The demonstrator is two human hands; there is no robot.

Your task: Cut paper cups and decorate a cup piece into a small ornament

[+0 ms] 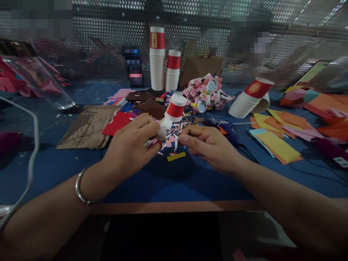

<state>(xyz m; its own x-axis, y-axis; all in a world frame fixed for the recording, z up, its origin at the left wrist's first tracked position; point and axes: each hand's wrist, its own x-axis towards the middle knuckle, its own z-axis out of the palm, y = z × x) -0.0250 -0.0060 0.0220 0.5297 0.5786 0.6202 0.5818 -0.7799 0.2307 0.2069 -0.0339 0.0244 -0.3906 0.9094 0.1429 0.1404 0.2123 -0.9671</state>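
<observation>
My left hand (138,136) is closed around a small white paper piece (164,129), whose full shape the fingers partly hide. Just beyond it a red and white paper cup (175,108) sits among the scraps; whether it touches the white piece I cannot tell. To the right, my right hand (202,143) is pinched, thumb against forefinger, with its tip close to the white piece. Anything in that pinch is too small to name. Below and between the hands lie paper scraps (171,139) and a yellow strip (176,156).
Tall cup stacks (157,69) stand at the back, beside a pile of pink-and-white paper crafts (209,92). Another cup stack (250,98) leans at right, near coloured paper (280,145). Flattened brown paper bag (84,127), clear bottle (40,79) and white cable (35,145) occupy the left.
</observation>
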